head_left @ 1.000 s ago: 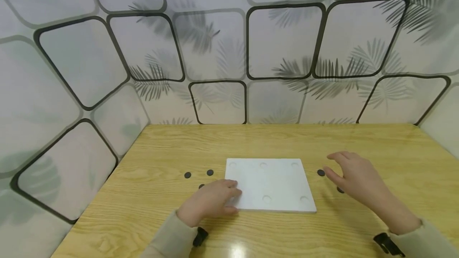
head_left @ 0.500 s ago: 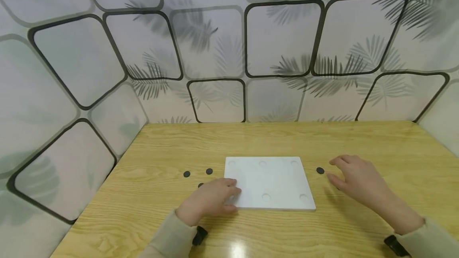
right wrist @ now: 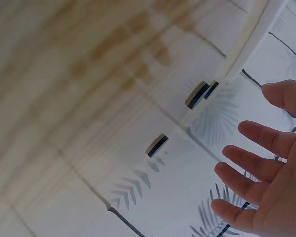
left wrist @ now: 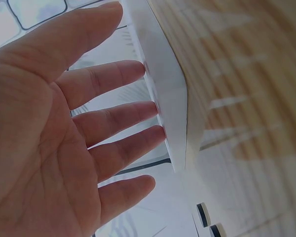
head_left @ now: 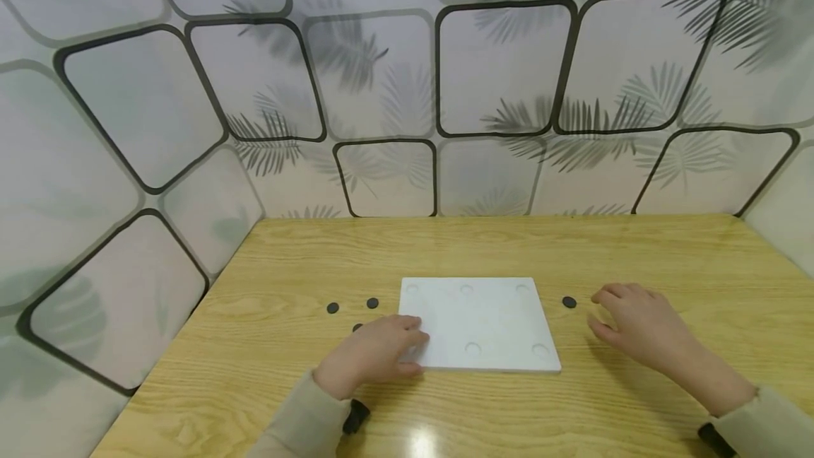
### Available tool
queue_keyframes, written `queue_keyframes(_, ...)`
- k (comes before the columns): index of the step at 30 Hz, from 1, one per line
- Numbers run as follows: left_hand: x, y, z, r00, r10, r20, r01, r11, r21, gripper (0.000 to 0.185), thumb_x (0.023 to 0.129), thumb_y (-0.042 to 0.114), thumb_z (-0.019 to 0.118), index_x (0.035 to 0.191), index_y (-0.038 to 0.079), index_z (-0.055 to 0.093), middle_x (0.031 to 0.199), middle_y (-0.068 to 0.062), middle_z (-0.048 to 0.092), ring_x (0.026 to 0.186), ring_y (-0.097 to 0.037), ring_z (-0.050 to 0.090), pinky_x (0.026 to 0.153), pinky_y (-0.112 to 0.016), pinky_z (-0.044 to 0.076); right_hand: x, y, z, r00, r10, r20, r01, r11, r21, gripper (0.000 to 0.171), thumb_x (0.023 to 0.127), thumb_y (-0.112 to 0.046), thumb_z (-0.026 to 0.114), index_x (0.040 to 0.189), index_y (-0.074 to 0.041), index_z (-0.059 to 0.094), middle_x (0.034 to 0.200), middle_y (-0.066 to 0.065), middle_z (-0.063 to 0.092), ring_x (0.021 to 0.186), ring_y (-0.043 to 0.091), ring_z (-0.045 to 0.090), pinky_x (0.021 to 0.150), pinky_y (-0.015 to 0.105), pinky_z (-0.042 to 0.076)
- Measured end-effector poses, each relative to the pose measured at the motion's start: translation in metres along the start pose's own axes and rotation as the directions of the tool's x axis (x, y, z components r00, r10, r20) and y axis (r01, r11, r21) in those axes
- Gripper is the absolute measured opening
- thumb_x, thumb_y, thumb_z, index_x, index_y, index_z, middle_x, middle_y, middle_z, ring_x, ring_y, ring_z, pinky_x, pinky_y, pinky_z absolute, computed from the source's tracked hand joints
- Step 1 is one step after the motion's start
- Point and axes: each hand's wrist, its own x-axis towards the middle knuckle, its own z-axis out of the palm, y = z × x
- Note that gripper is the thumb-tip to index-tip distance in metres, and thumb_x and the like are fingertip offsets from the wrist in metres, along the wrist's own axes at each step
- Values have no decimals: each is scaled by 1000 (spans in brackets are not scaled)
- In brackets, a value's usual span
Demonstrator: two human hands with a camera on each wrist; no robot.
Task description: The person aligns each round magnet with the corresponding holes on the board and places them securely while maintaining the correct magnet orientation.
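A white rectangular board (head_left: 486, 324) with several shallow round recesses lies on the table. My left hand (head_left: 376, 353) rests its fingertips on the board's left edge; in the left wrist view the fingers (left wrist: 121, 116) are spread and nearly straight. The hand hides part of the board's front left corner. To the right of the board, my right hand (head_left: 642, 327) hovers above the table with relaxed fingers and holds nothing. A small black disc (head_left: 569, 302) lies between it and the board. In the right wrist view, two more discs show, one (right wrist: 158, 145) apart from the others.
Left of the board lie more black discs, one (head_left: 333, 308) farthest out, one (head_left: 372, 303) nearer the board and one (head_left: 357, 327) partly behind my left hand. The wooden table (head_left: 267, 387) meets a patterned wall (head_left: 381, 90) at its back edge.
My right hand has shifted slightly right and toward me, away from the disc beside the board. A second disc on that side has become hidden behind it. The left hand stays put.
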Motion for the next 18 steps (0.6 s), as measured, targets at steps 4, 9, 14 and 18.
queue_keyframes(4, 0, 0, -1, 1000, 10, -12, -10, 1000, 1, 39, 80, 35, 64, 113, 14, 60, 121, -6, 52, 110, -20, 48, 92, -30, 39, -2, 2, 2, 1000, -4, 23, 5, 1000, -20, 28, 74, -25, 69, 91, -4, 64, 93, 15, 58, 85, 37, 54, 62, 51, 46)
queue_keyframes(9, -1, 0, -2, 1000, 13, -15, -13, 1000, 3, 39, 80, 34, 64, 113, 14, 60, 121, -6, 52, 110, -20, 48, 91, -30, 39, -2, 3, 3, 995, 18, 101, -13, 999, -47, 31, 73, -27, 71, 93, -4, 64, 95, 16, 58, 90, 39, 52, 65, 54, 44)
queue_keyframes(14, -1, 1, -2, 1000, 14, -15, -14, 1000, 10, 38, 81, 34, 63, 112, 13, 60, 121, -7, 52, 110, -20, 48, 91, -30, 39, -2, 5, 5, 987, 39, 158, -29, 998, -65, 33, 72, -29, 71, 93, -5, 63, 94, 15, 57, 89, 39, 52, 65, 55, 42)
queue_keyframes(18, -1, 1, -2, 1000, 12, -16, -12, 1000, 9, 38, 80, 34, 64, 112, 13, 60, 121, -7, 52, 110, -20, 48, 92, -30, 39, -2, 6, 8, 982, 48, 184, -36, 997, -71, 34, 72, -30, 71, 93, -6, 63, 94, 15, 57, 88, 39, 51, 64, 56, 42)
